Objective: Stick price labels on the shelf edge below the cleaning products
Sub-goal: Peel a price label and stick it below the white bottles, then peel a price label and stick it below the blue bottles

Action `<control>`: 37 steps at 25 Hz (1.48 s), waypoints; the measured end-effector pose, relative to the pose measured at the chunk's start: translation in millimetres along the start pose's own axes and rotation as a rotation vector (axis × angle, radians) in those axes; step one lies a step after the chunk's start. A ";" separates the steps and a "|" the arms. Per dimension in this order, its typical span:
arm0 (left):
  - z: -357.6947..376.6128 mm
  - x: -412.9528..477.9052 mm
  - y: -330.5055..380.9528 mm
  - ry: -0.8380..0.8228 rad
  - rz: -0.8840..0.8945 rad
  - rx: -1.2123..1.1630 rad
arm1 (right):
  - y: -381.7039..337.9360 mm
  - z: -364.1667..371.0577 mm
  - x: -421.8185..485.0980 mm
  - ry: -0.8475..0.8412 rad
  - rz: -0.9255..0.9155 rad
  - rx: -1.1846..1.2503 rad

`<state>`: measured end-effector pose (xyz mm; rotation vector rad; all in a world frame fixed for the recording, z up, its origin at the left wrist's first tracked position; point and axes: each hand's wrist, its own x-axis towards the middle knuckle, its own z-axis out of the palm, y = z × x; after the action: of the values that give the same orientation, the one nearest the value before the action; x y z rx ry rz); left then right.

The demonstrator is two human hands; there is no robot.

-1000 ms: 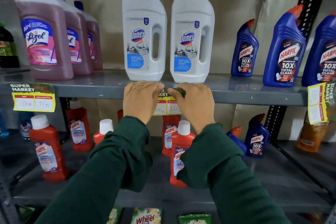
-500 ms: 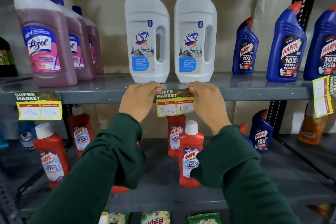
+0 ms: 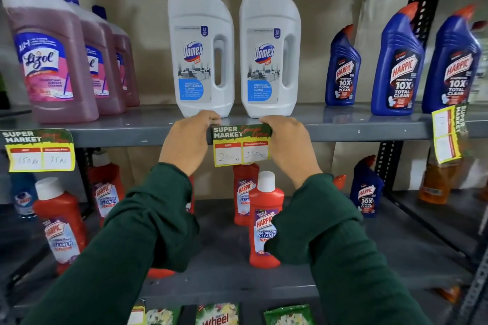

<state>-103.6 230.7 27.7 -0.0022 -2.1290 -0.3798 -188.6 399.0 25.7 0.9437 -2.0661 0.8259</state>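
Note:
A yellow and green price label reading "Super Market" hangs on the grey shelf edge, below two white Domex bottles. My left hand presses the label's left side against the edge, fingers curled over the shelf lip. On the label's right side rests my right hand, its fingers on the label's top corner. The label's whole face shows between the hands. Another label is stuck on the edge at the left, under the pink Lizol bottles.
Blue Harpic bottles stand at the right on the same shelf, with a third label hanging turned sideways below them. Red Harpic bottles fill the lower shelf. Detergent packets lie at the bottom. A black upright frames the right.
My hands have slid apart from the label's middle to its two sides, uncovering its face. The view has moved slightly closer to the shelf.

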 end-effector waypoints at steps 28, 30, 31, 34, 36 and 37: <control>215.2 48.4 264.1 -0.082 0.229 0.321 | 269.5 -176.4 -58.7 0.370 0.715 0.449; 216.3 47.8 264.8 -0.047 0.231 0.316 | 266.6 -180.9 -62.5 0.377 0.633 0.475; 216.5 48.0 264.9 -0.028 0.220 0.313 | 265.7 -183.7 -64.7 0.370 0.577 0.509; 216.6 49.3 265.6 0.007 0.103 0.160 | 271.0 -194.6 -67.0 0.256 0.393 0.519; 212.0 47.6 275.5 -0.046 0.059 -0.082 | 279.5 -201.7 -64.8 0.116 0.283 0.428; 210.8 46.8 282.9 -0.091 0.092 -0.155 | 283.8 -204.5 -63.2 0.056 0.231 0.384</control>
<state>-260.2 550.2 34.4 -0.2096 -2.1748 -0.4979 -320.0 729.2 15.0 0.8740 -2.0300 1.3926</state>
